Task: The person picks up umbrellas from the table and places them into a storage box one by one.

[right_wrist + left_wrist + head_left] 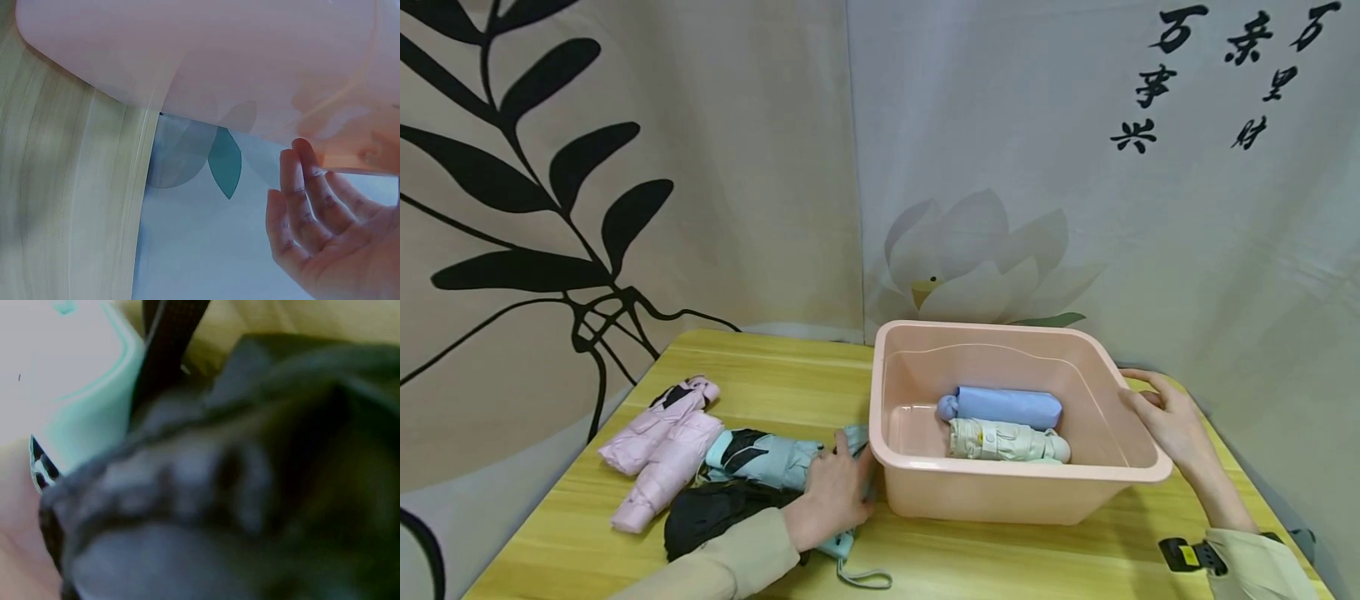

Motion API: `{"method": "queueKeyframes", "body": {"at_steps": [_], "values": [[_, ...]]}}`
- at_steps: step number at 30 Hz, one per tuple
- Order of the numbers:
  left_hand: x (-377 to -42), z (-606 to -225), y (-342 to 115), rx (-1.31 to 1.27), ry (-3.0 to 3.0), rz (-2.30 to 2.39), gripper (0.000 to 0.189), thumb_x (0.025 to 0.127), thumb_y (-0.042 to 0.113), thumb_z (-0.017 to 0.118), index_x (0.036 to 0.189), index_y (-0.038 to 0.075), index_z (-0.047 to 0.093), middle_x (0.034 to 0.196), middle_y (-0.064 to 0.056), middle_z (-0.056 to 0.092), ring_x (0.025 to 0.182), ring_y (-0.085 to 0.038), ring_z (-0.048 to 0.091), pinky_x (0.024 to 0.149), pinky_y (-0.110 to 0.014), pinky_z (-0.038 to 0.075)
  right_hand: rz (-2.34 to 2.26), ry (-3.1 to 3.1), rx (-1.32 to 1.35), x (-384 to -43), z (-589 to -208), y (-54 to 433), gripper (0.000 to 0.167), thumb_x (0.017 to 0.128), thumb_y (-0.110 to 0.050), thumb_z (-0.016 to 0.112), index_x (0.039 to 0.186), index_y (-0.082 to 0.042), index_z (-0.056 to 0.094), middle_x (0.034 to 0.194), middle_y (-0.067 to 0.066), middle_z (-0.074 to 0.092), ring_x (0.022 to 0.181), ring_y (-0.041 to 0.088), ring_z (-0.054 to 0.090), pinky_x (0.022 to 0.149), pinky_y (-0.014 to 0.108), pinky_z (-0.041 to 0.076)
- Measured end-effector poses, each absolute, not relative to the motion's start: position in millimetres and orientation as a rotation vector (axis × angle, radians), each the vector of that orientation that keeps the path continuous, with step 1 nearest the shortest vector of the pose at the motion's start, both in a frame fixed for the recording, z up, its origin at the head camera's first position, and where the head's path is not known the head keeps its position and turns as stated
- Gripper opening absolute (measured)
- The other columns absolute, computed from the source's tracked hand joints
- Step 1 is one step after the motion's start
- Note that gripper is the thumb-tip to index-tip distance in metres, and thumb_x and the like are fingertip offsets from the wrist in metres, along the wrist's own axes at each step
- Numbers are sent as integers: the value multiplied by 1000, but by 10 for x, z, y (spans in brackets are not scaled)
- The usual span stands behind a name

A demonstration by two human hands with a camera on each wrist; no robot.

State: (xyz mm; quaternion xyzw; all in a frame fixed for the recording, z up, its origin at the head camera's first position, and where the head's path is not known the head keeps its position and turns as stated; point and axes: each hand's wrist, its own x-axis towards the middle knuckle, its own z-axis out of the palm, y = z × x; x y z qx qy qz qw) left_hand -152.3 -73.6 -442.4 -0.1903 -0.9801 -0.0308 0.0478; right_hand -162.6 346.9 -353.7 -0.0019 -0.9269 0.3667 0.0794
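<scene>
My left hand [835, 497] lies over a teal folded umbrella [842, 543] with a looped cord, its fingers and thumb around the middle. Beside it are another teal folded umbrella [775, 461] with a black patch and a black bundle [722, 512], a dark blur of fabric [187, 487] in the left wrist view. At the right end of a pink plastic bin [985, 493], my right hand [1165, 417] touches the rim. In the right wrist view its loosely bent fingers [306, 206] are against the outer wall. Inside lie a blue folded umbrella [1009, 407] and a pale green one [1003, 440].
Two pink folded umbrellas [670, 467] lie at the left of the wooden table [797, 367]. A printed cloth backdrop [760, 167] hangs behind the table's far edge. A black strap with a buckle [1191, 556] is on the right wrist.
</scene>
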Motion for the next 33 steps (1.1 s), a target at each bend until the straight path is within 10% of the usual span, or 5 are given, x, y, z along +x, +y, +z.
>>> {"method": "queueKeyframes", "body": {"at_steps": [5,15,33], "values": [[-1535,-4414,-738,-591,-2973,-206,80,66,32,80,135,19,42,106,-28,49,40,-15,38,32,-25,28,1098,-2766,-3,-1628,-3540,3471,49,100,-30,43,139,0,40,103,28,68,67,-3,62,59,24,50],[-1608,-4297,-782,-606,-2970,-497,76,71,20,78,134,17,36,95,-28,52,46,-18,42,34,-26,28,1101,-2766,-10,-1607,-3539,3452,50,100,-32,44,139,-1,41,108,31,66,68,-4,61,60,24,50],[-1678,-4080,-873,-414,-2977,-667,96,73,22,77,152,17,23,116,-32,44,45,-15,42,35,-22,31,1081,-2764,-9,-1598,-3532,3457,51,99,-34,44,139,-2,42,108,31,66,70,-7,59,61,23,49]]}}
